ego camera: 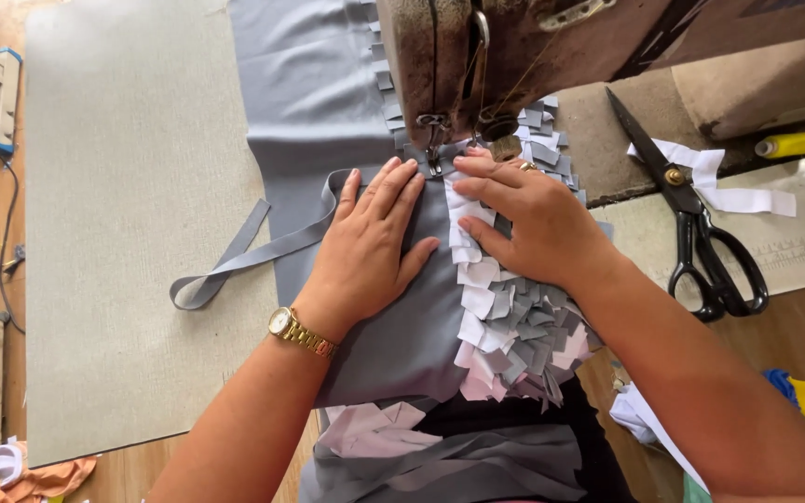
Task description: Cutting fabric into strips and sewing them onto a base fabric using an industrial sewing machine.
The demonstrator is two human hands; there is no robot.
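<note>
Pressed flat, fingers spread, left hand (365, 247) and right hand (533, 219) on grey cloth (402, 335), patches (510, 326) under right palm, presser foot (434, 158) just beyond fingertips, scissors (701, 233) well right.

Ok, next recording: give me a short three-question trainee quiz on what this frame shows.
1. True or false: the black scissors lie to the right of the right hand.
2. Which wrist wears the gold watch? A) left B) right
3. Fill in: both hands press flat on the grey fabric in front of the sewing machine's ____.

Key:
1. True.
2. A: it sits by the left hand.
3. Needle: the fingertips lie just short of the presser foot of the sewing machine; the right hand rests on the grey and white ruffled strips.
</note>
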